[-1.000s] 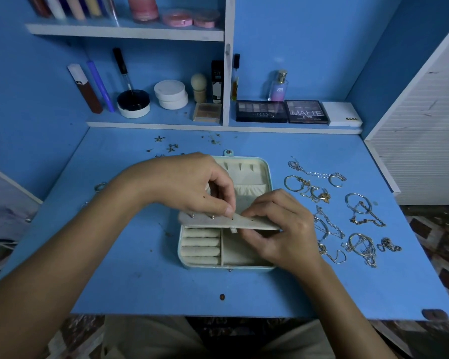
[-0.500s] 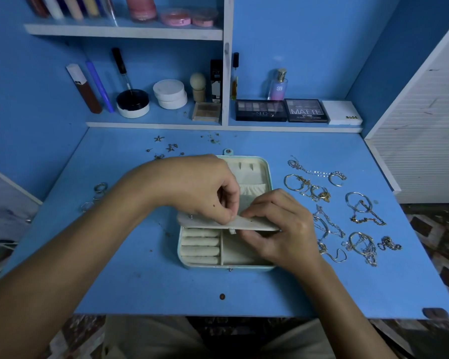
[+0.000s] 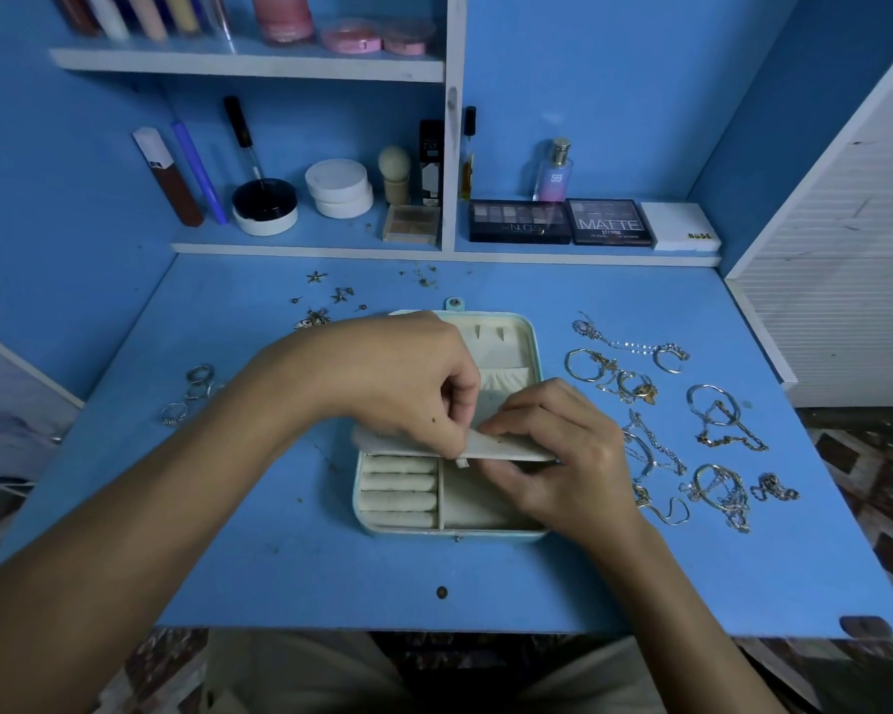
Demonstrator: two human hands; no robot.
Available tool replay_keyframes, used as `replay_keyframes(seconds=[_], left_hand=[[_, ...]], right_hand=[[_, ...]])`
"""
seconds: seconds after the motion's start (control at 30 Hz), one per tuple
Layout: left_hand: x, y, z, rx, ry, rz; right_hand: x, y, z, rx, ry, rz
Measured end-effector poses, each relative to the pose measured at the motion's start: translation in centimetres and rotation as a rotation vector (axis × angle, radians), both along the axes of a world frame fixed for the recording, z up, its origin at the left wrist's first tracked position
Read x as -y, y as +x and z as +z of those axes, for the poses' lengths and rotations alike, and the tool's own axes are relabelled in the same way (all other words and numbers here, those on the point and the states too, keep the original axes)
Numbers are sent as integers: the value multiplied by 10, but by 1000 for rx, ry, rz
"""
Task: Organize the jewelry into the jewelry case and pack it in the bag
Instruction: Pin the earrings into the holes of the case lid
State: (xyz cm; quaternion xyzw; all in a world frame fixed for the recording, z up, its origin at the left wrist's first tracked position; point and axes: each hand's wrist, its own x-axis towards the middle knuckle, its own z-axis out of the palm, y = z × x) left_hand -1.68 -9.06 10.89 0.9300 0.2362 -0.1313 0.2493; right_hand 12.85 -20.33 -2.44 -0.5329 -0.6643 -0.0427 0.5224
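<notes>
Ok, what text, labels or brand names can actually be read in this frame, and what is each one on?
"MATTE" on the dark eyeshadow palette; the small line under it is blurred.
"NUDES" on the wider palette; faint, with small unreadable print before it.
"NUDE" on the white box.
"SB" on the perfume bottle.
The black carton and brown tube bear unreadable marks.

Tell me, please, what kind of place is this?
Probably a home vanity or dressing table: eyeshadow palettes and a perfume bottle stand on the blue shelves, and an open jewelry case lies on the blue tabletop among loose chains.
</notes>
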Motion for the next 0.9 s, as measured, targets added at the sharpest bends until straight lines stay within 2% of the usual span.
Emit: replay_keyframes(seconds=[0.3,0.63,0.8,0.9], left_hand=[[1,1,-3,14,1,-5],[-25,-13,-6,184,-123,89],[-49,-28,-13,472,-297,260],[-56,-34,-32,652,-324,414]], right_hand=[[1,1,1,34,-11,10],[-10,3,14,-3,5,-43],[-24,5,27,-40,-5,-118],[-33,8,29,-54,-17,-163]])
